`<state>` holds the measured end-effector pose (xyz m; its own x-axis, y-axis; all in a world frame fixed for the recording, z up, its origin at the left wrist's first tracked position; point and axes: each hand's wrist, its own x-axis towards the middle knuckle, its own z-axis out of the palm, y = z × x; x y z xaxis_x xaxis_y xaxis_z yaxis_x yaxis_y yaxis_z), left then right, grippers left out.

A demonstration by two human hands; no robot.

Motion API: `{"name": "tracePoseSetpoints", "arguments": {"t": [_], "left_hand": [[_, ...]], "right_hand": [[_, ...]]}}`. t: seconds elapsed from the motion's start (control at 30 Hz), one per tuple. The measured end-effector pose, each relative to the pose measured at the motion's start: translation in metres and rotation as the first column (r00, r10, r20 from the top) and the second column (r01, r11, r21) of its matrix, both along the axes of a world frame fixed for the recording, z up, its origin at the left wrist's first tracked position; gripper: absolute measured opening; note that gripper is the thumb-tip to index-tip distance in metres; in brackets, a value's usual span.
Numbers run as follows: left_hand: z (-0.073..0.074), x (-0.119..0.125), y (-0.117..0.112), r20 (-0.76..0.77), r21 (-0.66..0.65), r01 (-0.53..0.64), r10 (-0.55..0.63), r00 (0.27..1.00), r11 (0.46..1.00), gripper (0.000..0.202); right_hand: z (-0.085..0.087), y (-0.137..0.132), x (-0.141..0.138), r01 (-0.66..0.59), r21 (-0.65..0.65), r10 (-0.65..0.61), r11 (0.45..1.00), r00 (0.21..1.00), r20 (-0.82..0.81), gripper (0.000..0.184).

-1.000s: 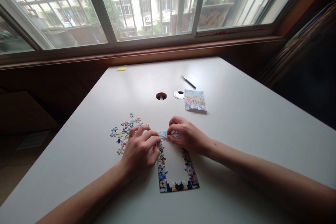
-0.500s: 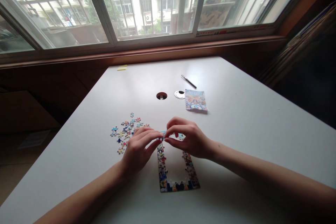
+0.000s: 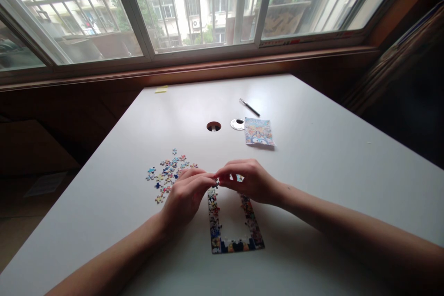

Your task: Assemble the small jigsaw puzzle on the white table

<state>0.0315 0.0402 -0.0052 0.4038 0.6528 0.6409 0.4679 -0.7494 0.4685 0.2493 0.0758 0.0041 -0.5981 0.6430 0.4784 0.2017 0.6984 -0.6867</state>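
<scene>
My left hand (image 3: 183,194) and my right hand (image 3: 252,181) meet fingertip to fingertip at the far left corner of a partly joined jigsaw puzzle (image 3: 215,231). Both hands are closed in a pinch. Between them shows a bit of a small puzzle piece (image 3: 215,184), mostly covered by the fingers. The joined pieces make a narrow border along the left, right and near sides, with white tabletop inside it. The far side of the border is largely hidden by my hands. Loose puzzle pieces (image 3: 168,169) lie scattered just beyond my left hand.
A printed picture packet (image 3: 258,132) lies past my right hand, touching a round metal cover (image 3: 237,124). Behind it rests a pen (image 3: 249,107). The white table (image 3: 114,185) has a round cable hole (image 3: 213,126) and a yellow sticker (image 3: 161,89) near its far edge.
The fingertips of both hands have come closer together and pressed down, hiding more of the piece between them. My right hand's fingers have lowered slightly. The puzzle border and loose pieces stay put.
</scene>
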Motion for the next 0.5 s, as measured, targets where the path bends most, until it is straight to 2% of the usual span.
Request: {"name": "tracePoseSetpoints", "arguments": {"t": [0.5], "left_hand": [[-0.0023,-0.0013,0.0007,-0.012,-0.061,-0.035,0.035,0.999,0.997,0.010]], "right_hand": [[0.0003,-0.0012,-0.0001,0.008,0.018,-0.008,1.000,0.999,0.036,0.010]]}}
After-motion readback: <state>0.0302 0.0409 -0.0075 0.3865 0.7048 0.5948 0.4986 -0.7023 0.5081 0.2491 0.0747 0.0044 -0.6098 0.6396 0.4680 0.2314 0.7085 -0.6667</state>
